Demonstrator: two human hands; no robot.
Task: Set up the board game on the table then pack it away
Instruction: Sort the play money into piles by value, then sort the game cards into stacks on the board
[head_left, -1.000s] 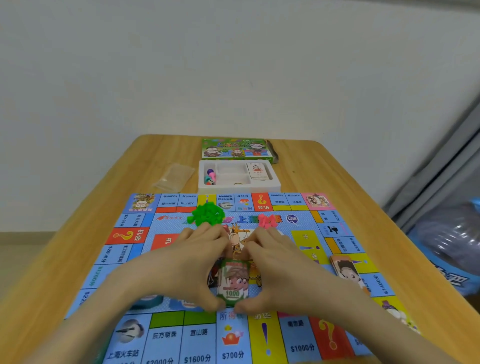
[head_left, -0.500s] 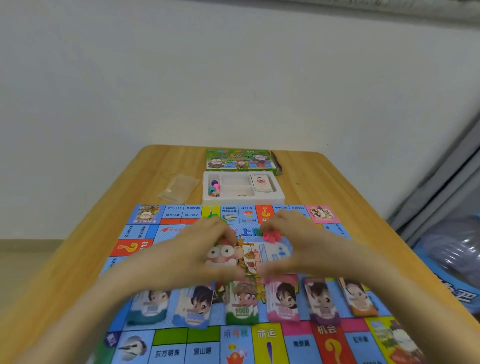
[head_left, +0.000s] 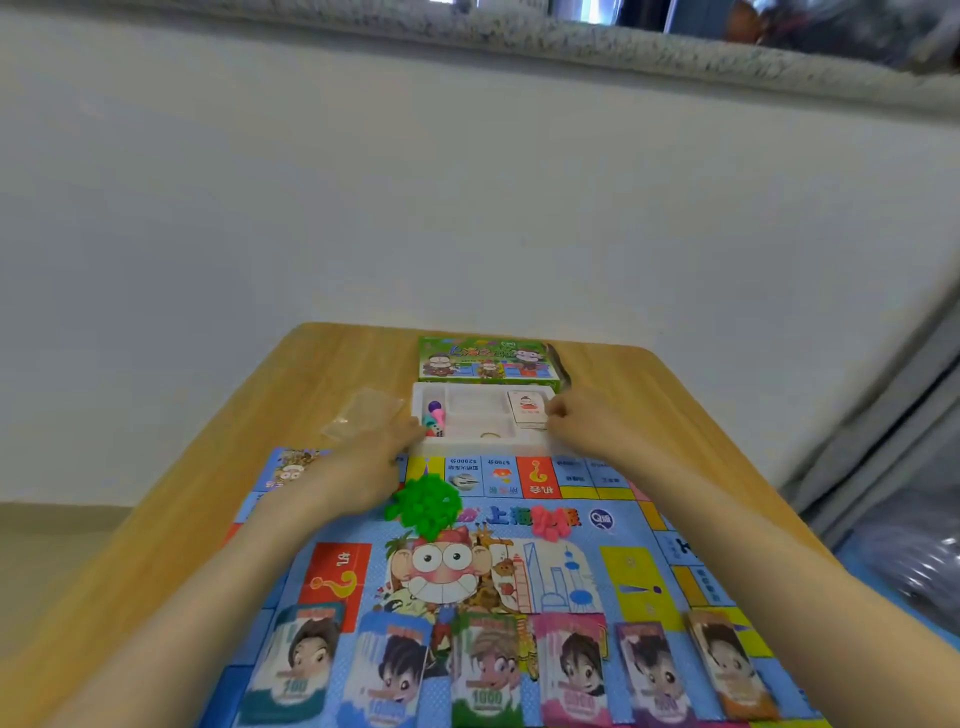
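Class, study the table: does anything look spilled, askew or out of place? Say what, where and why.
Green pieces lie in a loose heap on the board, with a smaller pink heap to their right, as if spilled. The rightmost money stack slants out of its row. A crumpled clear bag lies left of the tray.

A plain off-white wall (head_left: 467, 208) fills most of the view, evenly lit. A speckled stone ledge (head_left: 571, 49) runs along its top. The wooden surface (head_left: 208, 467) has rounded far corners and stands close to the wall. Beige floor (head_left: 47, 551) shows at the left, and grey curtain folds (head_left: 883, 441) hang at the right.
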